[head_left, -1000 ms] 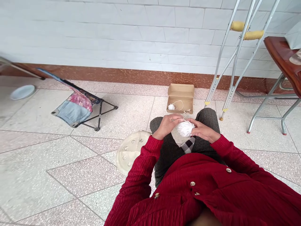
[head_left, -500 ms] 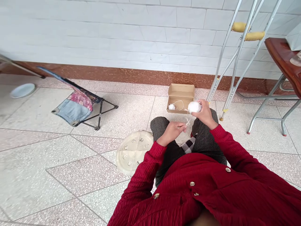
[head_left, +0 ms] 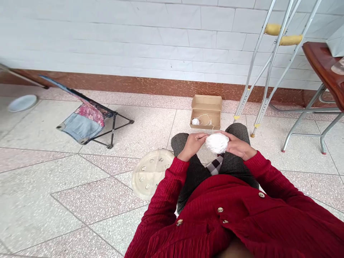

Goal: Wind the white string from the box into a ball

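Note:
A white ball of yarn (head_left: 216, 143) is gripped from the right by my right hand (head_left: 238, 146), above my lap. To its left, my left hand (head_left: 194, 144) is closed in a pinch beside the ball; the strand of yarn at its fingertips is thin and partly hidden. Beyond my knees, an open cardboard box (head_left: 195, 125) lies on the floor with its lid tilted back. Inside it rests a smaller white yarn ball (head_left: 195, 122), and a loose strand (head_left: 207, 116) curls across the box and runs up toward my hands.
Left of my legs is a round beige mat (head_left: 139, 182). Farther left stand a low folding chair (head_left: 83, 123) and a pale round dish (head_left: 23, 103). Metal crutches (head_left: 264, 86) lean on the wall at right, near a brown stool (head_left: 322, 66).
My right hand has lowered the yarn ball toward my lap and turned it. My left hand has shifted up slightly, so both hands are now close together at the ball.

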`<control>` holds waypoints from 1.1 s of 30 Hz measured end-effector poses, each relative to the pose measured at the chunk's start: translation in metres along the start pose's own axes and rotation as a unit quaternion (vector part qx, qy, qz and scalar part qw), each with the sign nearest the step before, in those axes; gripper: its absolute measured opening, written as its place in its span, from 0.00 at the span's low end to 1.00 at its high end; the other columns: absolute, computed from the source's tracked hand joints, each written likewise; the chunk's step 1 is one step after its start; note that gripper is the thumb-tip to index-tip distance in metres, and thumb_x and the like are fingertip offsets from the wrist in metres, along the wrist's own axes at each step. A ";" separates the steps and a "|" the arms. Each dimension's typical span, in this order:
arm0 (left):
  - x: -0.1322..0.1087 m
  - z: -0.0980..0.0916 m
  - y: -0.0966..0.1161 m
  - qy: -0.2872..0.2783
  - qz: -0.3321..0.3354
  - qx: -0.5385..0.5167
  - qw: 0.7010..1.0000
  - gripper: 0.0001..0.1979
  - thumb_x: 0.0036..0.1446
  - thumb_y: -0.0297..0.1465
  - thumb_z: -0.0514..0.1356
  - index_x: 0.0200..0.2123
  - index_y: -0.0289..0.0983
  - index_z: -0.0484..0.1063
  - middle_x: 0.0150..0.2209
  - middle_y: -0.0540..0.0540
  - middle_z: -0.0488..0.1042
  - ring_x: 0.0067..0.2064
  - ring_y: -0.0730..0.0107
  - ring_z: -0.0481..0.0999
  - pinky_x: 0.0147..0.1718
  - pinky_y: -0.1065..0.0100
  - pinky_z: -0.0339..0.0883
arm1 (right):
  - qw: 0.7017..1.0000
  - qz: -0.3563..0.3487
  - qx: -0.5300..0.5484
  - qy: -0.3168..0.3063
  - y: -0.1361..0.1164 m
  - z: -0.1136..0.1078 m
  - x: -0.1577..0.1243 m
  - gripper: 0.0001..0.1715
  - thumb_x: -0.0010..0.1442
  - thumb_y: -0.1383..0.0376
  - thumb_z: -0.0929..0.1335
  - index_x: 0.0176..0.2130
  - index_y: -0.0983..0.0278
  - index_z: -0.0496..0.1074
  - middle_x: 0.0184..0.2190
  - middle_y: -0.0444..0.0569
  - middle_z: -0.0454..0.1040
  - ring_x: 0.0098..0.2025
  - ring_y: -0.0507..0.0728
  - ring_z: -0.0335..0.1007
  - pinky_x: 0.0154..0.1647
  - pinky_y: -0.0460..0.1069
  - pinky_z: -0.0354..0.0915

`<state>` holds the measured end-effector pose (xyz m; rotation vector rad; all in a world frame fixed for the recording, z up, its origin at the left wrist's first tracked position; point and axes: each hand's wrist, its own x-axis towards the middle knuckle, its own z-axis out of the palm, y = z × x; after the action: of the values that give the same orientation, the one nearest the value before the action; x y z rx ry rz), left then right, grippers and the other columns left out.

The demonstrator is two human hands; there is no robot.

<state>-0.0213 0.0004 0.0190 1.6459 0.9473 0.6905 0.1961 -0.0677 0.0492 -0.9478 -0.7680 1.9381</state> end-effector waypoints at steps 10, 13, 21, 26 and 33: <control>-0.013 0.026 -0.003 -0.100 -0.015 -0.037 0.994 0.22 0.66 0.45 0.59 0.25 0.35 0.77 0.29 0.46 0.80 0.34 0.69 0.77 0.43 0.67 0.68 | 0.940 -0.190 -0.137 0.249 -0.034 -0.005 0.030 0.30 0.45 0.56 0.79 0.46 0.57 0.68 0.44 0.44 0.73 0.37 0.53 0.68 0.29 0.46 0.65; -0.013 0.024 -0.005 -0.096 -0.030 -0.064 0.993 0.23 0.66 0.46 0.59 0.27 0.35 0.76 0.27 0.46 0.79 0.34 0.68 0.78 0.44 0.66 0.69 | 0.944 -0.205 -0.118 0.230 -0.035 -0.004 0.030 0.30 0.47 0.57 0.78 0.47 0.56 0.67 0.45 0.44 0.72 0.37 0.53 0.68 0.31 0.46 0.65; -0.021 0.021 -0.011 -0.137 -0.019 -0.067 0.988 0.25 0.67 0.50 0.57 0.29 0.35 0.77 0.28 0.44 0.80 0.36 0.64 0.79 0.46 0.64 0.69 | 0.913 -0.276 -0.135 0.267 -0.049 -0.017 0.034 0.29 0.49 0.57 0.76 0.49 0.54 0.66 0.48 0.46 0.72 0.43 0.57 0.70 0.38 0.50 0.69; -0.024 0.009 0.017 -0.148 0.012 0.019 0.989 0.23 0.70 0.43 0.55 0.27 0.36 0.76 0.27 0.48 0.78 0.32 0.69 0.75 0.40 0.68 0.65 | 0.814 -0.242 -0.428 0.310 -0.021 -0.036 0.048 0.36 0.40 0.61 0.78 0.49 0.59 0.68 0.48 0.50 0.67 0.50 0.63 0.66 0.55 0.59 0.65; -0.010 -0.013 0.021 -0.053 0.065 0.121 0.989 0.16 0.65 0.39 0.59 0.29 0.37 0.79 0.29 0.47 0.78 0.35 0.67 0.74 0.38 0.68 0.64 | 0.937 -0.031 -0.337 0.088 0.029 -0.024 0.028 0.32 0.41 0.65 0.75 0.48 0.60 0.72 0.42 0.45 0.69 0.42 0.57 0.67 0.45 0.53 0.68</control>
<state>-0.0326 -0.0042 0.0433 1.9532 0.8791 0.5848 0.1944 -0.0534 0.0045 -1.4539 -1.3763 1.5135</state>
